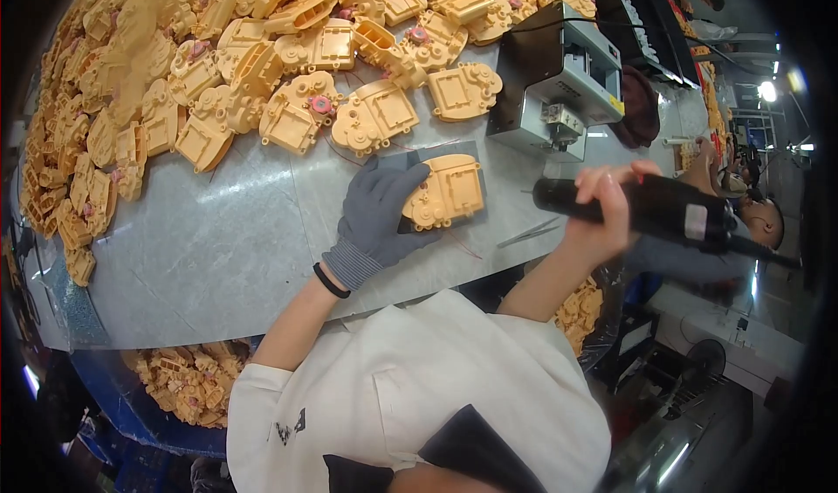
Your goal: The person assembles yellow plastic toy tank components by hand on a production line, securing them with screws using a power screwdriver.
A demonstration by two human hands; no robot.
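My left hand [382, 214], in a grey glove, grips a yellow-orange plastic housing [458, 188] by its left side. The housing rests on a dark flat block [476, 218] on the table, its rectangular recess facing up. My bare right hand [604, 205] is wrapped round a black electric screwdriver [650, 209], held level to the right of the housing. The screwdriver's thin bit [526, 192] points left toward the housing, apart from it. Below the bit, a pair of metal tweezers [528, 233] lies on the table. A thin red wire trails from under the housing.
A large heap of similar yellow housings [236, 48] covers the table's far and left parts. Behind my right hand stands a grey metal screw feeder [559, 83]. A blue tub [105, 397] of yellow parts sits below the near edge. Other people [759, 218] are at the right.
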